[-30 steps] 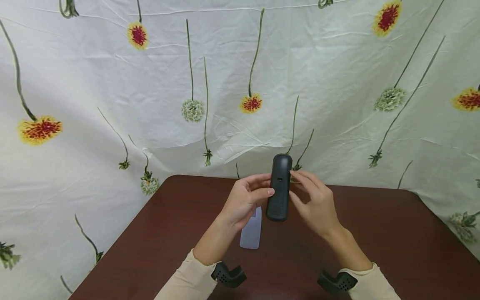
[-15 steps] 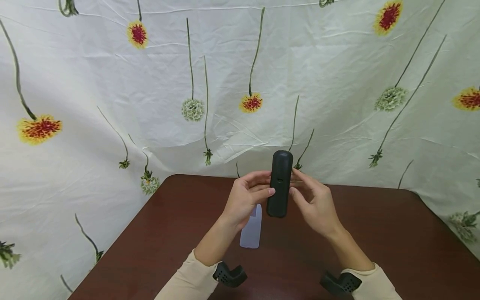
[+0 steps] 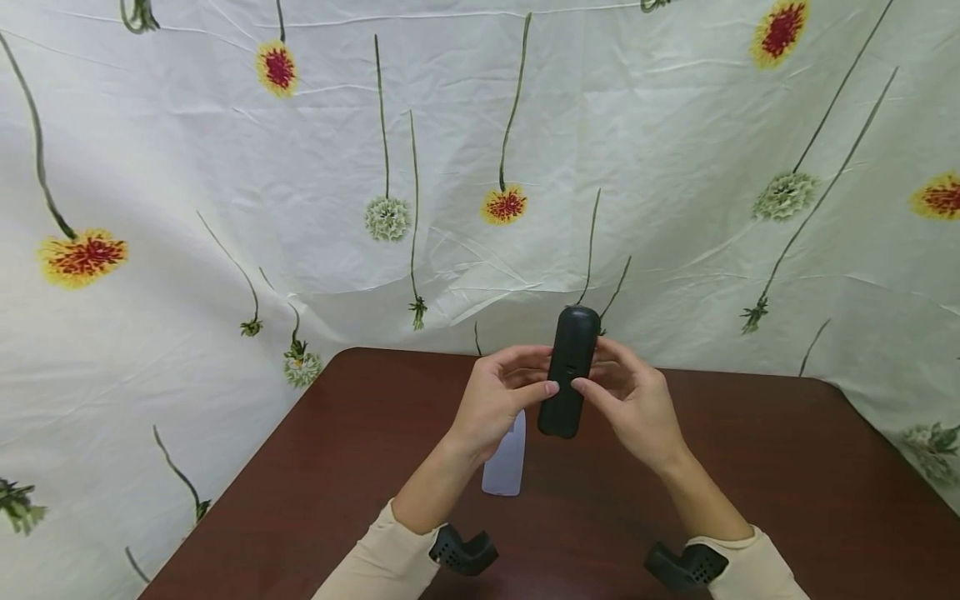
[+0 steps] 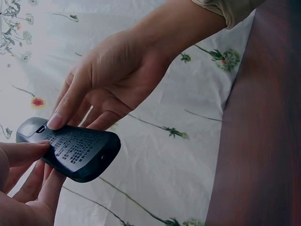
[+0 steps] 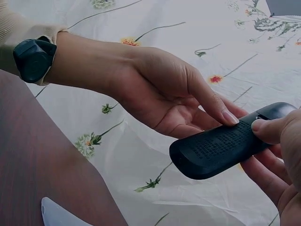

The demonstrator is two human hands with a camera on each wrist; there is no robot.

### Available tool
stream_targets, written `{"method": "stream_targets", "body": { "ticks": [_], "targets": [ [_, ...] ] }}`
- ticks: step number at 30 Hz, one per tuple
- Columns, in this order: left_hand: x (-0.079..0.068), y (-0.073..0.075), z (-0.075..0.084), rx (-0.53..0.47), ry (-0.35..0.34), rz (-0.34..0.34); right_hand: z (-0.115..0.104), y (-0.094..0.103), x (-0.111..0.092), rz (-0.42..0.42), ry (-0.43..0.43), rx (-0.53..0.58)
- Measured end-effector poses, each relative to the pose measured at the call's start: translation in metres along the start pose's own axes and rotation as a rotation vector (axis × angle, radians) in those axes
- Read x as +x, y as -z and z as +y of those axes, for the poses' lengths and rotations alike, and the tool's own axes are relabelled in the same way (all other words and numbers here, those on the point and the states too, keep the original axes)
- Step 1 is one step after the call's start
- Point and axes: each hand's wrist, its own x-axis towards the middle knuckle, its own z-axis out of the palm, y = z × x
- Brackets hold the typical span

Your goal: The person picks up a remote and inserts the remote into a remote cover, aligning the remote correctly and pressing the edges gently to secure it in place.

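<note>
A black remote control (image 3: 576, 337) is held up over the table, its back facing the head camera. The left hand (image 3: 487, 404) grips its left side, thumb on the back and fingers behind. From the right, the right hand (image 3: 637, 408) holds it likewise, with the thumb tip on the back near a small latch notch. Printed text covers part of the back of the remote control (image 4: 77, 146) in the left wrist view. Both thumbs rest on the remote control (image 5: 207, 153) in the right wrist view, close to the notch.
A pale lilac, flat, long piece (image 3: 504, 462) lies on the dark brown table (image 3: 360, 467), partly hidden behind the left hand. Behind the table hangs a white cloth (image 3: 450, 150) printed with flowers. Black wristbands (image 3: 463, 552) sit on both sleeves.
The right thumb has moved from the remote control's side onto its back, and the right fingers have closed in around it. The remote control has shifted slightly right and tilted a little.
</note>
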Motion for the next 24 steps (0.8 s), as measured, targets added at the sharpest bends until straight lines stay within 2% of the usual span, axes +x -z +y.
{"method": "stream_targets", "body": {
  "ticks": [8, 16, 24],
  "targets": [
    [-0.001, 0.003, 0.0, 0.039, 0.002, -0.006, 0.002, 0.0, 0.001, -0.055, -0.084, 0.048],
    [0.004, 0.007, 0.001, 0.181, -0.006, -0.051, 0.01, 0.002, 0.003, -0.099, -0.212, 0.185],
    [0.008, 0.026, -0.003, 0.176, 0.025, 0.01, 0.017, -0.004, 0.012, -0.067, -0.309, 0.312]
  ]
}}
